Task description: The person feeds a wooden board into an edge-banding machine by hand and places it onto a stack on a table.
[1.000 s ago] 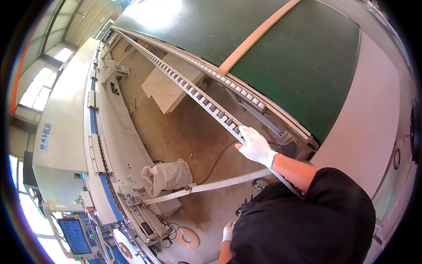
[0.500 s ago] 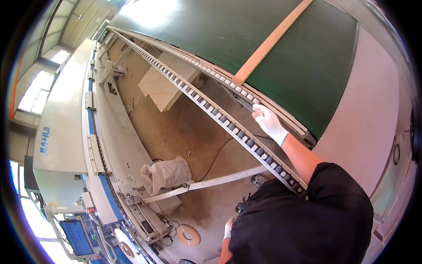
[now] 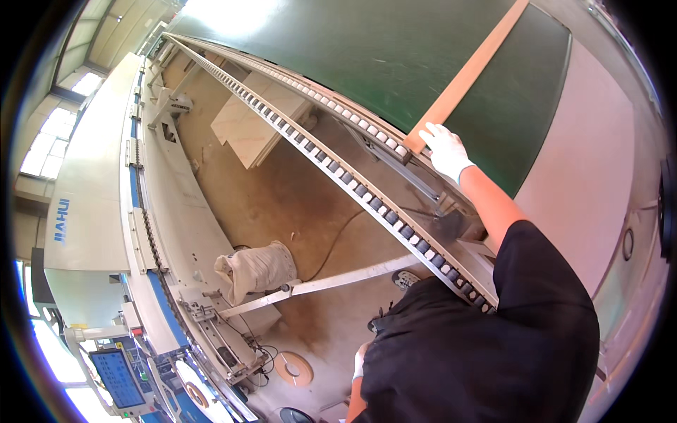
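Note:
A long, narrow wooden board [image 3: 471, 73] lies across the dark green belt table [image 3: 522, 99], its near end at the roller edge. My right hand [image 3: 447, 152], in a white glove, reaches to that near end. Its fingers are stretched out and slightly apart, with the tips on the board's right edge; the thumb is hard to make out. Low in the picture, my left hand [image 3: 359, 362], also gloved in white, hangs beside my dark clothing. Its fingers are mostly hidden.
A roller rail [image 3: 331, 166] slants past my body, with a white crossbar [image 3: 352, 274] below. Left stands a long white machine [image 3: 95, 183] with a screen [image 3: 117, 378]. Panels [image 3: 257, 127], a sack [image 3: 257, 270] and a brown ring-shaped roll [image 3: 293, 369] are on the floor.
The board has shifted rightward along the belt table. My right hand has moved up from the roller edge onto the board's near end, and its fingers have spread. The view has shifted slightly.

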The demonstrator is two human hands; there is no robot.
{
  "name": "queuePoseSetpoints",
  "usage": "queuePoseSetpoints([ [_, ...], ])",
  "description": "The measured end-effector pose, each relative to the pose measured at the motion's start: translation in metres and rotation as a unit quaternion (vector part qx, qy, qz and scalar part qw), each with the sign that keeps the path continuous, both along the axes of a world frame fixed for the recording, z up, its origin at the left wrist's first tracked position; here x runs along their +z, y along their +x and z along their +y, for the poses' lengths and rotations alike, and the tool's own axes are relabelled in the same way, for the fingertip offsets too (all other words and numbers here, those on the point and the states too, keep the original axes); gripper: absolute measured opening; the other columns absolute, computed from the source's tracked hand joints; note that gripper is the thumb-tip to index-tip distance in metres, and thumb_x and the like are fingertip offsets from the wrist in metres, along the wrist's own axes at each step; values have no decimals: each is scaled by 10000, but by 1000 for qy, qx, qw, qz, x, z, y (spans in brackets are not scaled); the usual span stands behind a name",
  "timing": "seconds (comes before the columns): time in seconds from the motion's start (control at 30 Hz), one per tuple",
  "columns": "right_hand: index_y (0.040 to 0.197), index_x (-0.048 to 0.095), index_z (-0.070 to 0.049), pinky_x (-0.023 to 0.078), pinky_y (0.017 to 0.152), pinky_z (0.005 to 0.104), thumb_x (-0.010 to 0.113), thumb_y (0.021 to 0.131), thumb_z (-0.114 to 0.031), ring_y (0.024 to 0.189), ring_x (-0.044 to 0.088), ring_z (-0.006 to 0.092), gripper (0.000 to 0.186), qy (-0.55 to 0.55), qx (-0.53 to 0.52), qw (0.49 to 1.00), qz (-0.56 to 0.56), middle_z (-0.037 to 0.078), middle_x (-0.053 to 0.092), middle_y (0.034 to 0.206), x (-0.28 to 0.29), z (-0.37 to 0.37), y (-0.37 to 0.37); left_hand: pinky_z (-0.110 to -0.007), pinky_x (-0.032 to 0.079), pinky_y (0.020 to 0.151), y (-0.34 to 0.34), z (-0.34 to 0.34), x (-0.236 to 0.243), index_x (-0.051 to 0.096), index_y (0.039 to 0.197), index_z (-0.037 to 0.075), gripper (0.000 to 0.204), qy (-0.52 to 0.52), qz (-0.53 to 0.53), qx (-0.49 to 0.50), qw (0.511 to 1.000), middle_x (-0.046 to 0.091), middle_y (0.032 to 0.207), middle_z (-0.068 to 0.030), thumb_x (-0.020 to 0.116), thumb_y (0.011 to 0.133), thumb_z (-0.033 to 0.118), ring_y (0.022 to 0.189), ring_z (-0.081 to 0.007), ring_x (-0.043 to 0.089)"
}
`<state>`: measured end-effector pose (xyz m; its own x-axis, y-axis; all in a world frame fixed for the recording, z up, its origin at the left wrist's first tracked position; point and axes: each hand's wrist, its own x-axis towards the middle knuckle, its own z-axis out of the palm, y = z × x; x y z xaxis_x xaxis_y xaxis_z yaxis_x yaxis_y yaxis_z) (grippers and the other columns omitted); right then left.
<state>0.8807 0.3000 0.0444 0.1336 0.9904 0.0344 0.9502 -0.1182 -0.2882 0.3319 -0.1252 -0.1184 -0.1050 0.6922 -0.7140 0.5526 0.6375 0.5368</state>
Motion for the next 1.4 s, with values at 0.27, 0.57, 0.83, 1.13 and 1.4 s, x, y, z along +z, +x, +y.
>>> queuePoseSetpoints([
  [0.27, 1363, 573, -125, 433, 1077, 452, 673, 813, -83, 1348, 490, 279, 561, -78, 234, 958, -148, 84, 552, 1411, -7, -7, 39, -367, 513, 947, 29, 33, 46, 692, 1190, -8, 398, -5, 32, -6, 999, 731, 1120, -207, 620, 972, 317, 1079, -298, 691],
  [0.57, 1254, 657, -101, 437, 1070, 426, 752, 719, -168, 1163, 611, 315, 547, -49, 334, 941, -1, 112, 680, 1168, 62, -53, 18, -396, 498, 1034, 96, 138, 165, 598, 1303, -16, 406, 162, -199, 183, 949, 662, 1280, -150, 531, 1066, 307, 1192, -257, 637],
  [0.83, 1223, 637, -62, 485, 977, 424, 786, 724, -314, 1127, 622, 300, 579, -12, 450, 889, 86, 130, 664, 1147, 157, -103, -95, -374, 433, 1080, 211, 269, 300, 402, 1496, -20, 585, 157, -353, -46, 921, 566, 1403, -180, 582, 1042, 302, 1266, -235, 565],
  [1.13, 1206, 625, -41, 476, 1005, 487, 757, 740, -114, 1156, 578, 401, 490, 288, 171, 940, 66, 173, 635, 1195, 136, -106, -11, -257, 475, 921, 215, 254, 293, 597, 1294, -31, 303, 238, -360, 159, 888, 641, 1146, -53, 589, 1043, 138, 1014, -101, 574],
  [1.4, 1598, 215, -45, 330, 1173, 500, 475, 1020, -479, 1466, 350, 314, 768, 222, -434, 402, 775, 151, 292, 1628, 18, -156, 153, -242, 449, 927, 146, 225, 305, 613, 1243, -16, 256, 330, -322, 180, 869, 637, 1144, -34, 582, 1031, 123, 1005, -77, 566],
])
